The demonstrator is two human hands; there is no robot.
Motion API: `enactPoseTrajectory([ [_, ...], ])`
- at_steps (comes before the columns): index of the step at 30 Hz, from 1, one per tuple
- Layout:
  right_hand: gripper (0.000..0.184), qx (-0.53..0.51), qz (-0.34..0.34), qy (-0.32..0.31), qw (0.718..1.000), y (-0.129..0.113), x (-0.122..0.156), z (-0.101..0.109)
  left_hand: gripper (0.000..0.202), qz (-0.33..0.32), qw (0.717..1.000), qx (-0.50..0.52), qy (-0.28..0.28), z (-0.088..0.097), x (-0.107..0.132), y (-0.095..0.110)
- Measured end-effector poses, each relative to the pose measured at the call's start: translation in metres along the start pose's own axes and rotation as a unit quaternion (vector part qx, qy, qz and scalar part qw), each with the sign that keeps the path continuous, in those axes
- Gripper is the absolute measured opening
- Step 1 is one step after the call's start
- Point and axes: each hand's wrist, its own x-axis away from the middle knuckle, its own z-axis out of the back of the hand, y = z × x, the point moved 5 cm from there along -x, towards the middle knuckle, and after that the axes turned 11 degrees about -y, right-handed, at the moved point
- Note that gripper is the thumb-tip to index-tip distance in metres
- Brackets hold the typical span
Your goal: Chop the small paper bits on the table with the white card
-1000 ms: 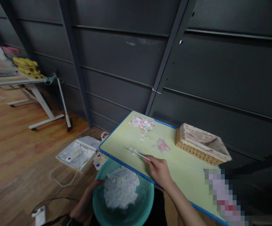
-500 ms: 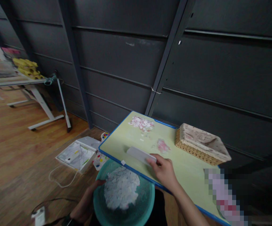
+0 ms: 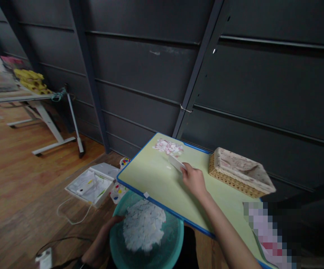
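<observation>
My right hand (image 3: pixel 194 181) is closed on one end of a flat white rectangular strip (image 3: pixel 176 163), held over the small yellow table (image 3: pixel 147 173). The strip's far end points at a pile of small white and pinkish flakes (image 3: pixel 167 147) near the far left corner. With fingers at the rim, my left hand (image 3: pixel 110 229) grips a teal plastic basin (image 3: pixel 174 243) below the table's near edge. White flat bits (image 3: pixel 143 226) are heaped inside the basin. One loose white piece (image 3: pixel 146 195) lies on the blue table edge above it.
A lined wicker basket (image 3: pixel 235 179) stands at the table's back right. To the left on the floor are an open white box (image 3: pixel 90 185) and a power strip (image 3: pixel 44 258) with a cord. A dark panelled wall (image 3: pixel 139 74) closes off the back.
My right hand has moved the strip away from the near edge, toward the far pile. The pink patch in the table's middle no longer shows. My left hand stays on the basin.
</observation>
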Motion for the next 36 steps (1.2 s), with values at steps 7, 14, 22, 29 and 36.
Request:
enactPoseTrajectory([
  [7, 0.03, -0.021, 0.03, -0.016, 0.999, 0.003, 0.006, 0.004, 0.051, -0.016, 1.0, 0.005, -0.006, 0.024, -0.013, -0.007],
  [14, 0.028, -0.141, 0.075, -0.033, 0.987, 0.009, 0.029, 0.013, 0.01, 0.001, 0.998, -0.049, -0.038, -0.016, 0.003, 0.003],
  [22, 0.031, -0.146, 0.024, 0.045, 0.988, 0.014, 0.04, 0.003, 0.017, 0.002, 0.997, -0.048, -0.067, -0.015, 0.002, 0.001],
  [29, 0.034, -0.139, 0.114, 0.017, 0.984, -0.021, 0.057, -0.017, 0.042, 0.033, 0.995, -0.062, -0.069, -0.019, 0.007, 0.009],
  [36, 0.025, -0.232, 0.24, 0.012, 0.942, -0.056, 0.085, -0.018, 0.037, 0.003, 0.994, -0.097, -0.058, -0.021, 0.016, 0.024],
])
